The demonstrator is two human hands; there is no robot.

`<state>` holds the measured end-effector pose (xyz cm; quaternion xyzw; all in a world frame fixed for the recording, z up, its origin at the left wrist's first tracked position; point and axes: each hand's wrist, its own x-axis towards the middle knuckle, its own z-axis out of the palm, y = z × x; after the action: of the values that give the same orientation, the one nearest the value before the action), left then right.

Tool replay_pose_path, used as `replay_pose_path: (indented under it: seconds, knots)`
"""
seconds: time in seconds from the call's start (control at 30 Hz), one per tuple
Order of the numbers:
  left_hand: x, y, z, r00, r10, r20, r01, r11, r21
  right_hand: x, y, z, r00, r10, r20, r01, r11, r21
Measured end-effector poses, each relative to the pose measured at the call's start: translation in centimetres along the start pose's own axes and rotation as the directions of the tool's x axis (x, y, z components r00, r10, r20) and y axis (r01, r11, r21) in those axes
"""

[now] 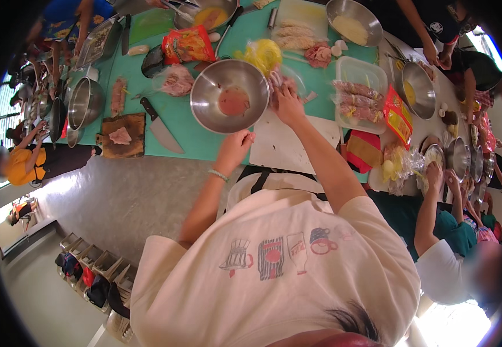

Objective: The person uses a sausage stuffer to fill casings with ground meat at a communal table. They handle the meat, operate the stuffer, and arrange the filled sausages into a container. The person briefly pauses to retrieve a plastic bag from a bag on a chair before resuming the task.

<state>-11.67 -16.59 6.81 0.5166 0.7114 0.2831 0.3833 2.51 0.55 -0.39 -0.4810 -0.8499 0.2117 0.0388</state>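
Note:
Before me a steel mixing bowl (203,110) stands on the green tabletop, with reddish liquid (233,101) pooled in its bottom. My left hand (235,147) is at the bowl's near rim, fingers curled; whether they grip the rim cannot be seen. Right of the bowl, my right hand (289,104) has its fingers on a clear plastic bag of pinkish meat (292,82). A yellow plastic bag (264,54) lies just beyond. Under my right forearm is a white board (292,145).
A large kitchen knife (164,130) lies left, beside a wooden board (123,149) with a meat slice (120,135). Wrapped meat rolls (359,102) fill a plastic tub (383,78) at right. Bagged meat (177,80) and a red packet (189,45) sit behind. Other people work around the table.

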Motion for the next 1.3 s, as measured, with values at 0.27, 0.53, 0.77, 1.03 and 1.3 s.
replay_pose_path:
  seconds: [0.27, 0.53, 0.77, 1.03, 1.3]
  knots:
    - [-2.4, -0.4, 1.9, 0.994, -0.053, -0.095, 0.052, 0.999, -0.008, 0.5, 0.7, 1.5, 0.997, -0.064, -0.05, 0.056, 0.986, -0.159]
    - [-2.5, 1.5, 3.7, 0.993, -0.084, -0.08, 0.089, 0.994, 0.064, 1.4, 1.2, 1.3, 0.996, -0.074, -0.043, 0.071, 0.994, -0.085]
    - [-3.3, 3.0, 5.7, 0.976, -0.149, -0.158, 0.157, 0.987, 0.04, -0.1, 0.6, -0.7, 0.84, 0.382, -0.386, -0.079, 0.789, 0.61]
    - [-4.6, 2.0, 8.8, 0.936, -0.136, -0.325, 0.116, 0.99, -0.081, 1.6, 1.6, 0.5, 0.933, 0.266, -0.242, 0.038, 0.595, 0.803]
    - [-0.5, 2.2, 4.6, 0.871, -0.044, -0.49, 0.096, 0.992, 0.081, -7.4, 4.2, -2.0, 0.967, 0.185, -0.177, 0.002, 0.687, 0.727]
